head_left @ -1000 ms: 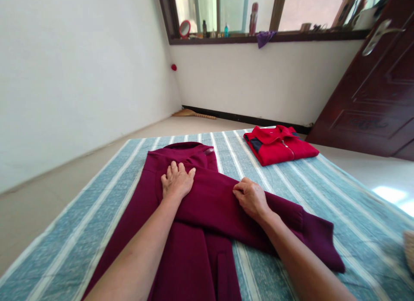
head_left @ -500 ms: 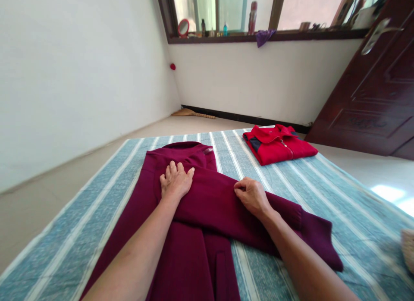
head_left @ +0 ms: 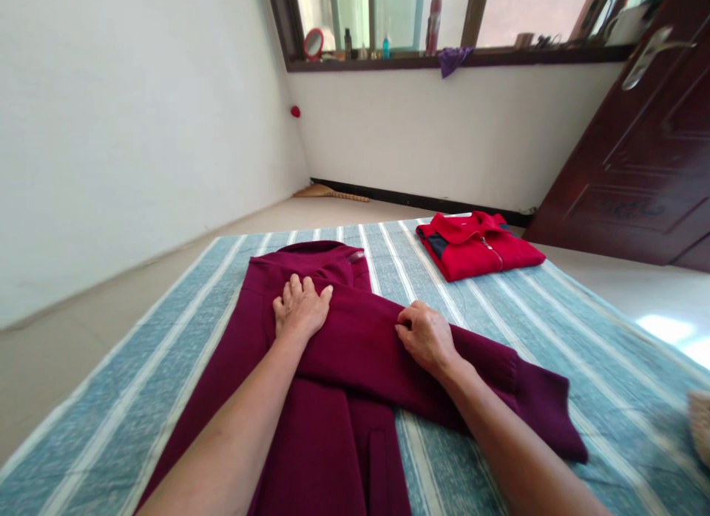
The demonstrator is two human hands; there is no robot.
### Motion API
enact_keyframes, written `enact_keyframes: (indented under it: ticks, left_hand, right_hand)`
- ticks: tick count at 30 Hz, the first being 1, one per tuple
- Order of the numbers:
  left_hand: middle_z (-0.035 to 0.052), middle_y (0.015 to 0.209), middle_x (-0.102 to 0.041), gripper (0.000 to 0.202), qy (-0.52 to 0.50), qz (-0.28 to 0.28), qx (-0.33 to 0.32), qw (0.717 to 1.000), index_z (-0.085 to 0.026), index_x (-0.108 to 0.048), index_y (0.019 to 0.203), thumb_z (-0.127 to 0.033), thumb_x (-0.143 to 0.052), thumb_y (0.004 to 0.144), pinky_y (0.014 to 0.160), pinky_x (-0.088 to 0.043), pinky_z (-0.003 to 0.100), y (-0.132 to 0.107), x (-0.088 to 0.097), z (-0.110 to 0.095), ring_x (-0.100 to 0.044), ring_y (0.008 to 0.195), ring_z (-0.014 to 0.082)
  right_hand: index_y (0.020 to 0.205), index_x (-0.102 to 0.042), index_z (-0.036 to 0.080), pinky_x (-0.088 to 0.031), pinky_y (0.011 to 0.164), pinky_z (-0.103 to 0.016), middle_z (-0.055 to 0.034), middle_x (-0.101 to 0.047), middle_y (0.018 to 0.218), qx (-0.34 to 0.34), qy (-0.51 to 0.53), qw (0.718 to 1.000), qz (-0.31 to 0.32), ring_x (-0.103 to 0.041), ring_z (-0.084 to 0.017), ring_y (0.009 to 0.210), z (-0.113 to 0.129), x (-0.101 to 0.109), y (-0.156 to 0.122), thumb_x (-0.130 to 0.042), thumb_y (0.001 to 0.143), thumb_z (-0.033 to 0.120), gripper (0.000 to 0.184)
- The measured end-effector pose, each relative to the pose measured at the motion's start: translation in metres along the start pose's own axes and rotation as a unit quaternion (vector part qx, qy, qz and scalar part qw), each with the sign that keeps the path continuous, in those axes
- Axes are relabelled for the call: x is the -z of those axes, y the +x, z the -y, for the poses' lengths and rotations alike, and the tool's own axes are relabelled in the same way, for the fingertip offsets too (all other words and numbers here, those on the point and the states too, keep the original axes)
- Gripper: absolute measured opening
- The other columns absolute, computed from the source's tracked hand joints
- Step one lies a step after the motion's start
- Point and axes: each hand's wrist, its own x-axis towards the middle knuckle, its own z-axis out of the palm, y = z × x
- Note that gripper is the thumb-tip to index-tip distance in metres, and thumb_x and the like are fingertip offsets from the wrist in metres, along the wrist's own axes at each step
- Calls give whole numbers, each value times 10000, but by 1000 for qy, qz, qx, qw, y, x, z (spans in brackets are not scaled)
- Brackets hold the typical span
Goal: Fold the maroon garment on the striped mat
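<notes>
A maroon jacket (head_left: pixel 327 442) lies on the striped bed cover, its collar end pointing away from me. One sleeve (head_left: pixel 355 331) is laid across its upper part and stretches to the right, ending in a ribbed cuff (head_left: pixel 546 409). My left hand (head_left: pixel 302 305) rests flat with fingers spread on the sleeve's shoulder end. Midway along the sleeve, my right hand (head_left: pixel 427 335) has its fingers curled, thumb and forefinger bent together at the cloth. Its other fingertips are tucked out of sight. The jacket's lower end runs out of view under my left forearm.
A folded red jacket (head_left: pixel 482 250) with a zip lies at the bed cover's (head_left: pixel 166 353) far right. A beige object (head_left: pixel 700 427) shows at the right edge. Beyond stand a white wall, a dark door (head_left: pixel 637 161) and a windowsill (head_left: pixel 388 60) holding bottles and a mirror.
My right hand has shifted slightly left along the sleeve, and a small gap shows by its forefinger. My left hand stays in place on the jacket.
</notes>
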Motion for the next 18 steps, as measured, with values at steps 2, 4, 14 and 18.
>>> enact_keyframes:
  ticks: [2, 4, 14, 18]
  left_hand:
    - [204, 1510, -262, 616, 0, -1, 1, 1000, -101, -411, 1354, -502, -249, 916, 1054, -280, 507, 0, 1, 0, -278, 1368, 339]
    - [202, 1509, -266, 612, 1, -4, 1, 1000, -105, -415, 1351, -501, -250, 915, 1050, -285, 509, 0, 0, 0, -282, 1366, 339]
    - [200, 1506, -273, 613, 1, -7, -1, 1000, -106, -427, 1343, -504, -247, 912, 1047, -288, 507, 0, 0, 0, -290, 1361, 340]
    - [200, 1506, -274, 606, 3, -9, 0, 1000, -107, -424, 1344, -497, -257, 911, 1049, -287, 506, -1, 0, -1, -291, 1361, 337]
  right_hand:
    - [701, -652, 202, -372, 676, -273, -25, -586, 792, 2, -3, 1000, 0, -527, -159, 719, -1, 0, 1, -568, 762, 128, 127]
    - [712, -660, 205, -378, 678, -265, -20, -598, 786, 4, 1, 1000, 1, -534, -153, 712, -4, 1, 2, -547, 757, 110, 155]
    - [800, -723, 238, -387, 705, -268, -11, -595, 834, 73, 19, 995, 65, -554, -150, 754, -3, 12, -2, -552, 770, 127, 205]
    - [686, -691, 206, -403, 698, -246, -6, -596, 843, 90, 37, 990, 99, -555, -132, 740, -4, 20, -1, -572, 692, 68, 182]
